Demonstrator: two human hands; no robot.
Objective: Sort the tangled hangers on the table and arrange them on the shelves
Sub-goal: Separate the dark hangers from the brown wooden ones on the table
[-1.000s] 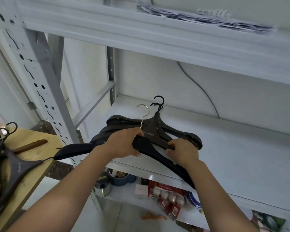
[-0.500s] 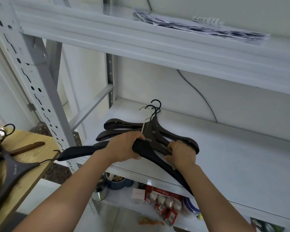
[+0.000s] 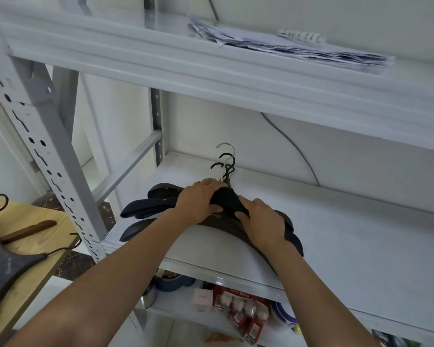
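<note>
A stack of dark hangers (image 3: 145,209) lies on the white middle shelf (image 3: 348,234), hooks pointing toward the back wall. On top lies a black hanger (image 3: 227,200) with a silver hook (image 3: 226,147) that rises above the black hooks. My left hand (image 3: 199,200) grips this hanger's left shoulder near the neck. My right hand (image 3: 262,221) holds its right arm, pressing it onto the stack. More tangled dark hangers (image 3: 3,269) lie on the wooden table (image 3: 35,249) at the left.
A grey perforated shelf post (image 3: 48,156) stands between table and shelf. Papers (image 3: 286,48) lie on the upper shelf. A cable (image 3: 293,144) runs down the back wall. Below are a blue bowl (image 3: 173,281), a metal cup (image 3: 147,296) and red packets (image 3: 241,309). A brown stick (image 3: 28,231) lies on the table.
Both hands have pushed the top hanger farther back onto the shelf, over the stack. Its left arm no longer sticks out past the shelf edge, and its hook now lines up with the others.
</note>
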